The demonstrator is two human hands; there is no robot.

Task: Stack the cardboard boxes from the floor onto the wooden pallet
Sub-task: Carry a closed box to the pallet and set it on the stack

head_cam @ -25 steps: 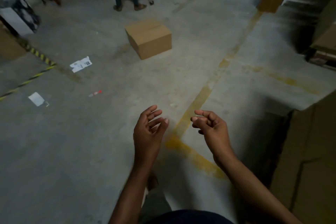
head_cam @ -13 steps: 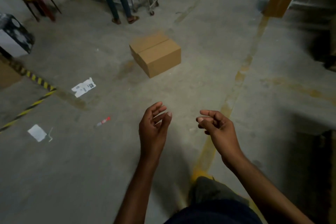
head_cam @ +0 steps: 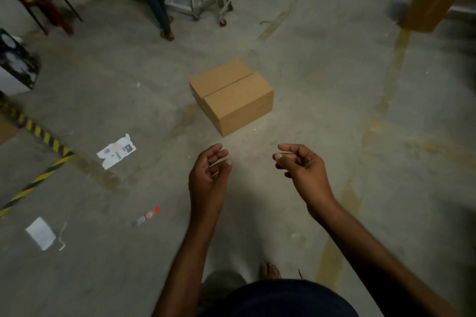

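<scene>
We are holding our left hand (head_cam: 208, 175) and right hand (head_cam: 301, 167) out in front, apart, fingers loosely curled and gripping nothing, likely readying them to take one side each of the cardboard box (head_cam: 231, 95). It is sitting on the floor (head_cam: 322, 85) just ahead, flaps closed along a seam, so we are seeing nothing of its contents.
</scene>
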